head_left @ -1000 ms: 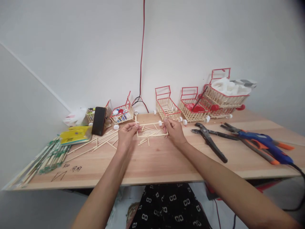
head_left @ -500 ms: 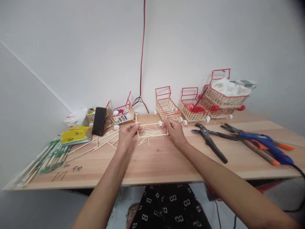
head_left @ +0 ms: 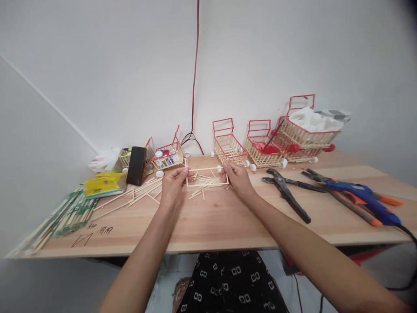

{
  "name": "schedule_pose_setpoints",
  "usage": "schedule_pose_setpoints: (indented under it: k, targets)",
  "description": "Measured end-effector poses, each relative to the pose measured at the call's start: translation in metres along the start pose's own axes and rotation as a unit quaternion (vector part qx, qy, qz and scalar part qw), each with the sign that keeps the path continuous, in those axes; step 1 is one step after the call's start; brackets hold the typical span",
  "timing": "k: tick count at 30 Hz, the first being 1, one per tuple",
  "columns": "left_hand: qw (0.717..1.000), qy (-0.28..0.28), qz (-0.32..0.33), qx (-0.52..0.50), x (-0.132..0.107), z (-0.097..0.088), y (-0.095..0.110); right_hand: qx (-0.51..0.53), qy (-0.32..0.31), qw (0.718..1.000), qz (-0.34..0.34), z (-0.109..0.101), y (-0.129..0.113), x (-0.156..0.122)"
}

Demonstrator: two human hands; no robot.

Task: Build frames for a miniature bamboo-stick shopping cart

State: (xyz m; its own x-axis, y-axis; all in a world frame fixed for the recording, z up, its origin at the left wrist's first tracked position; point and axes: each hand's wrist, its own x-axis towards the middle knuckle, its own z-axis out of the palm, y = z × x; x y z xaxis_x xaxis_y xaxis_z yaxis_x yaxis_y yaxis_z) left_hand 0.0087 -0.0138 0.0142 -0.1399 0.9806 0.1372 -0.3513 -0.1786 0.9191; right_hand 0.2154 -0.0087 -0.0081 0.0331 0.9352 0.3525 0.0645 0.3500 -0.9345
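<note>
Between my two hands is a rectangular frame of thin wooden sticks (head_left: 208, 185), held a little above the table. My left hand (head_left: 174, 183) pinches its left side, thumb on top. My right hand (head_left: 236, 179) grips the right side in the same way. Beneath and behind the frame lie short loose sticks (head_left: 203, 178). Longer sticks (head_left: 137, 193) are scattered to the left of my left hand. A small stick cart with a red rim (head_left: 230, 145) stands just beyond my right hand.
More stick carts (head_left: 267, 145) line the wall, one holding white tissue (head_left: 314, 118). Pliers (head_left: 286, 191) and a blue glue gun (head_left: 361, 193) lie at right. On the left are a dark phone (head_left: 136, 165), a yellow packet (head_left: 102, 184) and bundled sticks (head_left: 73, 213).
The stick frame has shifted very slightly to the left and tilted a little in my hands. Both hands keep their hold, and everything else stays put.
</note>
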Motion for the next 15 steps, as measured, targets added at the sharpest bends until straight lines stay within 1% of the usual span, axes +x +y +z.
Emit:
schedule_pose_setpoints:
  k: [3, 6, 8, 12, 15]
  targets:
    - [0.999, -0.026, -0.024, -0.029, -0.0002, -0.0002, 0.0024, 0.001, 0.008, 1.000, 0.000, -0.0009, 0.0003, 0.0009]
    - [0.994, -0.064, -0.059, -0.059, 0.0003, -0.0021, 0.0044, 0.008, 0.004, 1.000, 0.006, -0.0013, 0.0021, 0.0022]
    - [0.991, -0.082, -0.071, -0.076, 0.0008, -0.0033, 0.0046, 0.009, 0.002, 1.000, 0.009, -0.0012, 0.0033, 0.0030]
    - [0.989, -0.093, -0.067, -0.097, 0.0014, -0.0040, 0.0030, 0.012, 0.002, 1.000, 0.013, -0.0005, 0.0042, 0.0036]
    - [0.988, -0.092, -0.067, -0.106, 0.0008, -0.0031, 0.0026, 0.016, 0.000, 1.000, 0.016, 0.0000, 0.0045, 0.0035]
